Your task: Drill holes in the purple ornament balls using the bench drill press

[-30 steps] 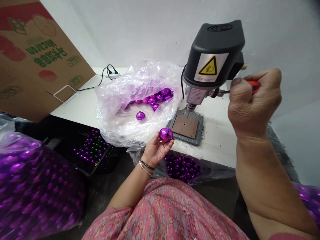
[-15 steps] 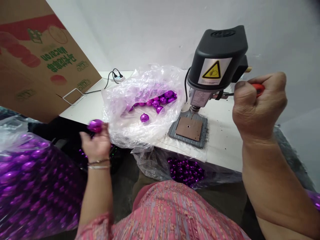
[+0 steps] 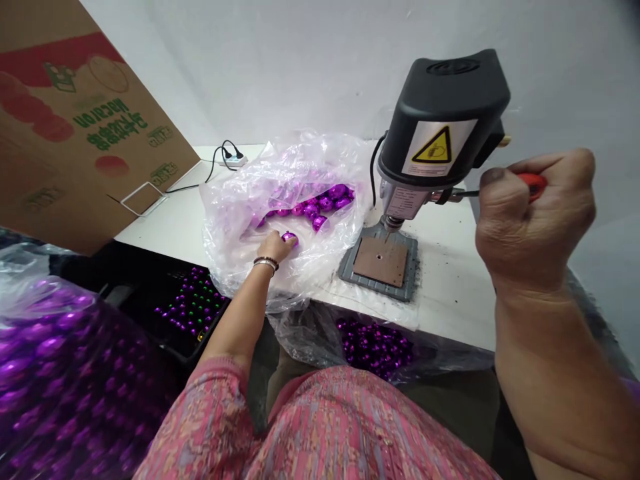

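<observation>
My left hand (image 3: 275, 248) reaches into the open mouth of a clear plastic bag (image 3: 235, 220) on the table. Its fingers close round a shiny purple bauble (image 3: 289, 237). Behind it, several more purple baubles (image 3: 313, 210) lie inside the bag. My right hand (image 3: 537, 217) is wrapped round the red-ended lever handle (image 3: 537, 187) of a black bench drill press (image 3: 445, 113). Below the drill's chuck (image 3: 393, 223), a brown plate (image 3: 381, 260) with a small hole rests on the grey base (image 3: 413, 283), and no bauble is on it.
A cardboard box (image 3: 90, 133) stands at the left. Lower left, a big bag of purple baubles (image 3: 65, 380) sits beside a dark container with purple and green pieces (image 3: 195, 303). Another bag of baubles (image 3: 375, 347) hangs under the table edge. A power strip (image 3: 233, 160) lies behind.
My left hand has moved right from beyond the table's edge into the bag. The bauble it carried at the left is gone from it, and it now grips another. My right hand stays on the lever.
</observation>
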The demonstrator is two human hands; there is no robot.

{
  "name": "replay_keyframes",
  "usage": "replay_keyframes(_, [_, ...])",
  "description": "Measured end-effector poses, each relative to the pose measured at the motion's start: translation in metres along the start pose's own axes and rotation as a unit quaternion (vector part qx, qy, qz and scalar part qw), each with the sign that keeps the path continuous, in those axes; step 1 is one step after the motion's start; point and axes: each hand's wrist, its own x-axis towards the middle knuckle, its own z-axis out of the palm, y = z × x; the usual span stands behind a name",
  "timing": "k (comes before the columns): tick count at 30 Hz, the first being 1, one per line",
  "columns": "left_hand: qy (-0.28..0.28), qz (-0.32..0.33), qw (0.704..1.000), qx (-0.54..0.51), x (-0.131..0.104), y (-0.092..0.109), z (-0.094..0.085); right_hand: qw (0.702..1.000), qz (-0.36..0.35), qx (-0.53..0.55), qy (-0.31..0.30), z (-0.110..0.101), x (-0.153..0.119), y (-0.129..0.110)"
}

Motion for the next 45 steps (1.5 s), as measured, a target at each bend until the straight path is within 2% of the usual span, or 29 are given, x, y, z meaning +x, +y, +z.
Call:
replay_keyframes(2, [-0.016, -0.014, 1.0, 0.006, 0.007, 0.001, 0.009, 1.0, 0.001, 0.001, -0.012, -0.001, 0.0, 0.0])
replay_keyframes(4, [-0.005, -0.002, 1.0, 0.0, 0.005, 0.004, 0.012, 1.0, -0.004, 0.007, -0.019, -0.001, 0.0, 0.0])
replay_keyframes(7, [0.062, 0.081, 0.99, -0.098, -0.013, 0.017, 0.01, 0.999, -0.011, 0.017, -0.029, 0.0, 0.001, 0.0])
replay_keyframes(8, [0.061, 0.125, 0.977, -0.161, -0.023, 0.023, 0.008, 0.999, -0.01, 0.021, -0.03, 0.0, 0.002, -0.001])
replay_keyframes(9, [0.031, 0.168, 0.959, -0.227, -0.033, 0.029, 0.007, 0.999, -0.007, 0.025, -0.032, 0.0, 0.004, -0.002])
replay_keyframes(10, [-0.034, 0.204, 0.935, -0.287, -0.044, 0.035, 0.008, 0.999, -0.004, 0.03, -0.035, -0.001, 0.007, -0.004])
replay_keyframes(11, [-0.124, 0.226, 0.908, -0.331, -0.055, 0.04, 0.009, 0.999, 0.004, 0.033, -0.039, -0.001, 0.01, -0.006])
replay_keyframes(13, [-0.307, 0.225, 0.84, -0.386, -0.073, 0.049, 0.019, 0.997, 0.036, 0.035, -0.051, -0.002, 0.022, -0.013])
replay_keyframes(15, [-0.421, 0.177, 0.782, -0.424, -0.086, 0.053, 0.035, 0.993, 0.09, 0.03, -0.069, -0.001, 0.037, -0.021])
replay_keyframes(17, [-0.454, 0.114, 0.752, -0.463, -0.091, 0.055, 0.052, 0.986, 0.139, 0.02, -0.091, 0.0, 0.053, -0.027])
replay_keyframes(20, [-0.436, 0.055, 0.735, -0.516, -0.089, 0.057, 0.071, 0.978, 0.171, 0.016, -0.119, 0.003, 0.072, -0.028])
replay_keyframes(22, [-0.421, 0.039, 0.74, -0.524, -0.085, 0.06, 0.076, 0.975, 0.18, 0.03, -0.128, 0.005, 0.078, -0.026])
replay_keyframes(24, [-0.401, 0.036, 0.764, -0.504, -0.081, 0.064, 0.077, 0.973, 0.185, 0.043, -0.131, 0.006, 0.08, -0.023])
replay_keyframes(26, [-0.362, 0.055, 0.805, -0.466, -0.078, 0.07, 0.077, 0.972, 0.185, 0.05, -0.134, 0.007, 0.08, -0.021])
replay_keyframes(29, [-0.28, 0.12, 0.878, -0.37, -0.075, 0.08, 0.08, 0.971, 0.186, 0.063, -0.137, 0.007, 0.079, -0.02])
replay_keyframes(32, [-0.222, 0.189, 0.92, -0.263, -0.075, 0.089, 0.084, 0.97, 0.186, 0.076, -0.134, 0.007, 0.079, -0.02])
replay_keyframes(36, [-0.184, 0.243, 0.936, -0.177, -0.076, 0.098, 0.087, 0.97, 0.179, 0.1, -0.133, 0.008, 0.079, -0.019])
replay_keyframes(45, [-0.163, 0.262, 0.946, -0.103, -0.072, 0.107, 0.092, 0.967, 0.179, 0.114, -0.143, 0.006, 0.079, -0.02])
